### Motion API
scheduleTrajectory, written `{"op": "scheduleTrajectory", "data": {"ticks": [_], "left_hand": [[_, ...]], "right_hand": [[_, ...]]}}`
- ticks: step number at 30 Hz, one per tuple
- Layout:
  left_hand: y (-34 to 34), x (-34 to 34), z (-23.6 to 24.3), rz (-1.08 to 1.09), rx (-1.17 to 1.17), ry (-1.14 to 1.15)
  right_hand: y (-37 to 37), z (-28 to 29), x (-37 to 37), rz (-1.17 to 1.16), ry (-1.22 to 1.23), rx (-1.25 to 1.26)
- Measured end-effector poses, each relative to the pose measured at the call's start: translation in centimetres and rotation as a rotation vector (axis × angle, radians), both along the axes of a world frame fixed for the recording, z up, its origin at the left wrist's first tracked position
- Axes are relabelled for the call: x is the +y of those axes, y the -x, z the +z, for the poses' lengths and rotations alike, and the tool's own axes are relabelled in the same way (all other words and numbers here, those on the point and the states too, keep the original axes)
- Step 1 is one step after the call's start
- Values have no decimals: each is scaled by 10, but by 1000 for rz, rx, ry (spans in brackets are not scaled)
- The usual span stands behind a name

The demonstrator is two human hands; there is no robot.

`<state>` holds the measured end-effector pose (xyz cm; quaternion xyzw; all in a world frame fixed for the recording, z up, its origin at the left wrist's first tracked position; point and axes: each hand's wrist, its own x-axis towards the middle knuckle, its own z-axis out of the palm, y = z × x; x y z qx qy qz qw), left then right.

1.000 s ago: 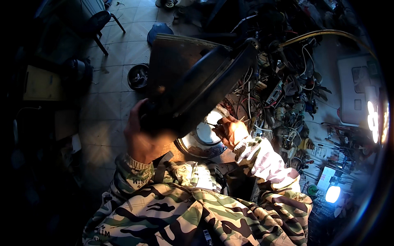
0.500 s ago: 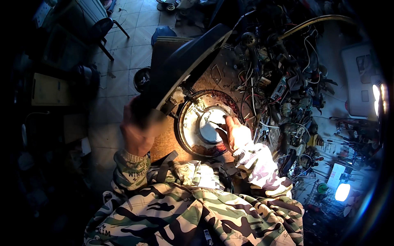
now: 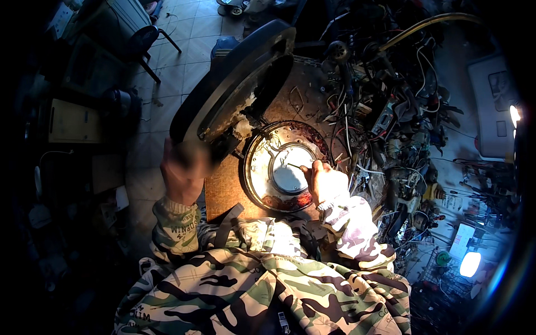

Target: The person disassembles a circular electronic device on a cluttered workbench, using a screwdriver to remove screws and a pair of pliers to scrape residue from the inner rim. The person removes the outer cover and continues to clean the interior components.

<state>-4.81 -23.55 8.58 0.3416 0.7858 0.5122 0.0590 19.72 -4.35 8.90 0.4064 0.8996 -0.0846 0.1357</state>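
A large black curved cover [image 3: 234,72] is tilted up at the left of the workbench, its hollow inner side partly showing. My left hand [image 3: 183,177] is closed on its near end; the fingers are partly blurred. A round metal appliance part [image 3: 258,184] with reddish-brown stains around its rim lies on the brown board. At its middle is a pale disc [image 3: 286,181] with a raised ring. Over the disc's right side, my right hand [image 3: 325,181] is closed in a pinch on a thin dark pointed tool [image 3: 296,166], whose tip is over the disc. Its handle is hidden by the fingers.
The brown board [image 3: 223,192] lies in front of me. A dense heap of wires and parts [image 3: 385,128] fills its right side. A hose [image 3: 424,27] arches over the heap. A dark chair [image 3: 145,44] stands on the tiled floor [image 3: 178,84]. A bright lamp [image 3: 470,264] glows at right.
The black cover has tilted leftward, and more of its inner side shows. My right hand has shifted a little, its fingers drawn closer together over the disc.
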Motion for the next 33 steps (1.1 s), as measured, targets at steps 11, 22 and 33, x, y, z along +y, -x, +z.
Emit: {"op": "scheduleTrajectory", "data": {"ticks": [11,22,33], "left_hand": [[0,-5,0,-48,-162,-37],[2,-2,-2,-2,-120,-51],[4,-4,-4,7,-74,-47]], "right_hand": [[-9,20,0,70,191,149],[-13,6,-3,48,150,476],[-14,25,-12,14,175,470]]}}
